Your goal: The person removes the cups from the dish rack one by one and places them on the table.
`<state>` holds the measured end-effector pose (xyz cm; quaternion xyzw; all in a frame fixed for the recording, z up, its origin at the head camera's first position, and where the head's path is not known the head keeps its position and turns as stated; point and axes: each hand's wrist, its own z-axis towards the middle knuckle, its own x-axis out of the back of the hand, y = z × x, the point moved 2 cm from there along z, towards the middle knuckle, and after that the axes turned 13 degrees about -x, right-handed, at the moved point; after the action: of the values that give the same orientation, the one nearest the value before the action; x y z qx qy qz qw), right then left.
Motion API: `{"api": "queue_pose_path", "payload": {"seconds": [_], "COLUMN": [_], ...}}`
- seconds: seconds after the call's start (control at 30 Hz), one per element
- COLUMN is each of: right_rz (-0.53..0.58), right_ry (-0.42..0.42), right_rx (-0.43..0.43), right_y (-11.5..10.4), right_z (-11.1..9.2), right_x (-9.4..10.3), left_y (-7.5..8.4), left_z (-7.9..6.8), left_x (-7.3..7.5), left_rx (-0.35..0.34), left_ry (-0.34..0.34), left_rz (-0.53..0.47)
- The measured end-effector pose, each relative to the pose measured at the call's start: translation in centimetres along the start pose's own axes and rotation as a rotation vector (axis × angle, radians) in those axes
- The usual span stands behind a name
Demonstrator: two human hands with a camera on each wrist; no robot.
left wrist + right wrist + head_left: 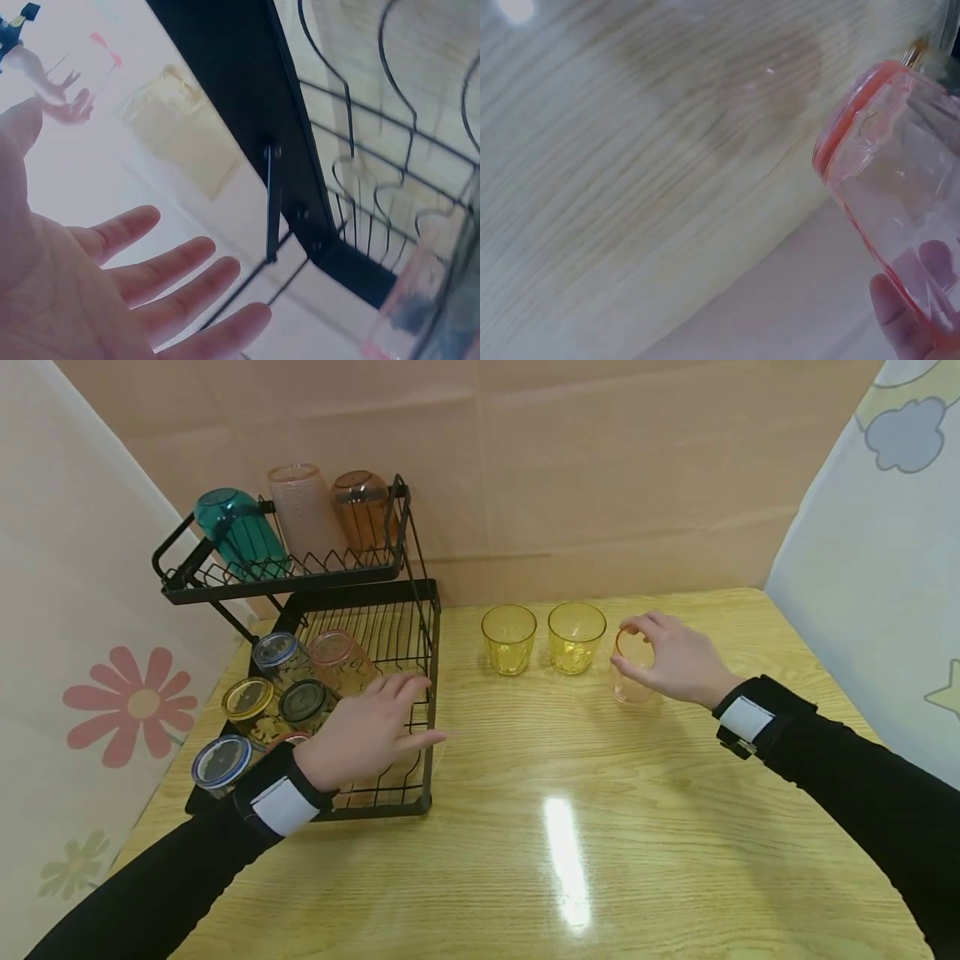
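Observation:
My right hand (678, 660) grips a clear pink drinking glass (632, 691) near its rim, thumb on the near side and fingers on the far side. In the right wrist view the glass's thick pink base (855, 112) is close over the table, with fingertips (889, 304) at the other end. Beside it, to the left, two yellow glasses (510, 639) stand upright with open tops. My left hand (367, 735) holds nothing and hovers over the front of the black dish rack (431, 768), fingers spread, as the left wrist view also shows.
On the rack's lower tier, several upturned glasses (249, 700) with blue, yellow, dark and pink bases line the left side. The upper tier holds a teal glass (243, 531), a tall pink glass (307, 514) and a brownish-orange glass (363, 510). Fabric walls (600, 485) border the wooden table (637, 860).

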<state>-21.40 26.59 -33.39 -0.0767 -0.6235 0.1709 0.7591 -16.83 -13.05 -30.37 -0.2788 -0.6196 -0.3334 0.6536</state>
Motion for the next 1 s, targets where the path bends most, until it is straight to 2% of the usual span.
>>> {"api": "queue_pose_path", "payload": {"seconds": [0.17, 0.37, 0.63, 0.73, 1.0], "right_rz": [-0.040, -0.040, -0.037, -0.036, -0.030], "right_ry": [-0.010, -0.047, -0.057, -0.060, -0.078], "right_rx": [-0.042, -0.081, -0.113, -0.119, -0.150], "right_y": [1.3, 2.5, 3.4, 3.6, 3.9], "right_z": [1.2, 2.7, 4.1, 4.3, 5.0], "right_x": [0.0, -0.6, -1.5, -1.8, -2.4], "left_y": [-0.9, -1.8, -2.6, -2.9, -3.6], "left_z": [-0.9, -1.8, -3.6, -4.2, -5.8], "left_x": [1.5, 3.1, 4.1, 4.4, 5.2], "left_rx": [0.019, 0.073, 0.094, 0.117, 0.234], "left_ry": [0.044, 0.069, 0.148, 0.151, 0.119], "left_rz": [0.060, 0.087, 0.125, 0.113, 0.058]}}
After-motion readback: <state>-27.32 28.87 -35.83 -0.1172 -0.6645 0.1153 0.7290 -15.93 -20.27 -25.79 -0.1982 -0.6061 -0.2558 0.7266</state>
